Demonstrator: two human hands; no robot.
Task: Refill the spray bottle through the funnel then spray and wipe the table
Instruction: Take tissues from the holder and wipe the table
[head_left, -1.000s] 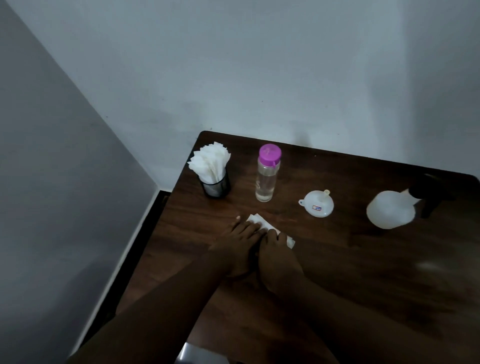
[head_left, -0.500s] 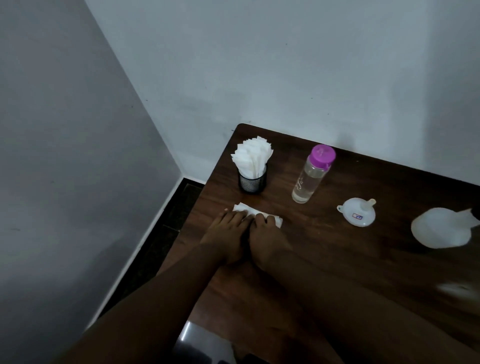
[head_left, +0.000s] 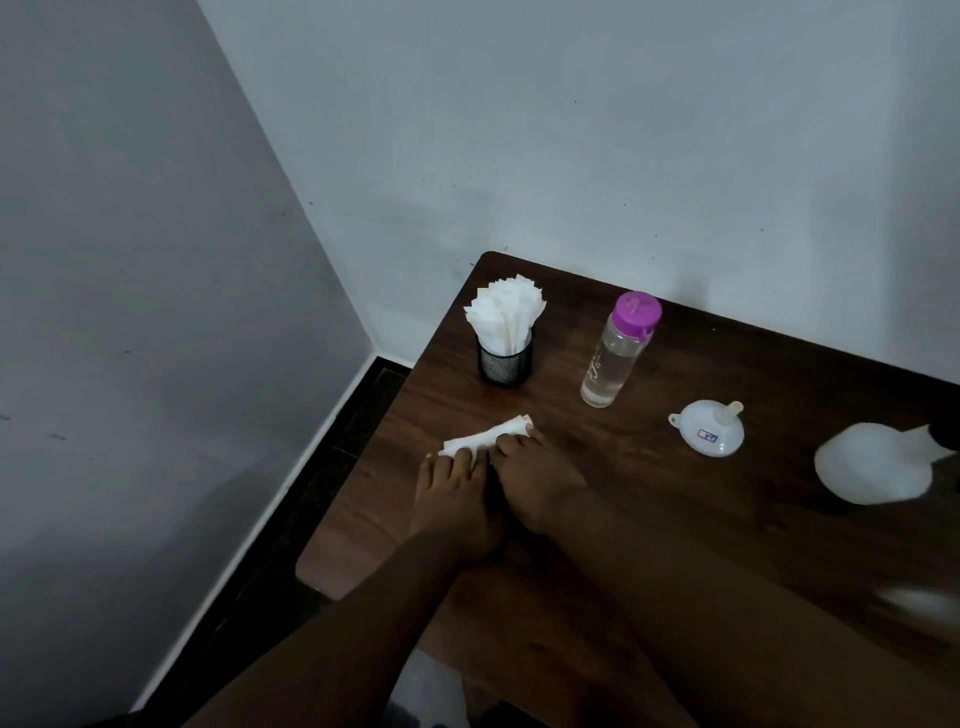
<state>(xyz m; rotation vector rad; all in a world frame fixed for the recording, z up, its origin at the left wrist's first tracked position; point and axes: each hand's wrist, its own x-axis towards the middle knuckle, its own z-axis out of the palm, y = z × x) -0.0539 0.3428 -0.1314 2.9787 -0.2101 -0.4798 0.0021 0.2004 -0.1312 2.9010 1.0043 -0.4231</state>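
Head view — left hand (head_left: 457, 499), right hand (head_left: 537, 480) flat on folded tissue (head_left: 485, 435)

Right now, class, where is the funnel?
In the head view the funnel lies on the table, between the pink-capped bottle on its left and the spray bottle on its right.

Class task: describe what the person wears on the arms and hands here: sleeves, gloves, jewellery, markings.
Nothing is worn, as far as the dim light shows. The left hand and right hand are bare, with no gloves, rings or visible markings. The left forearm and right forearm are bare too, with no sleeve, watch or bracelet up to the edge of the frame.
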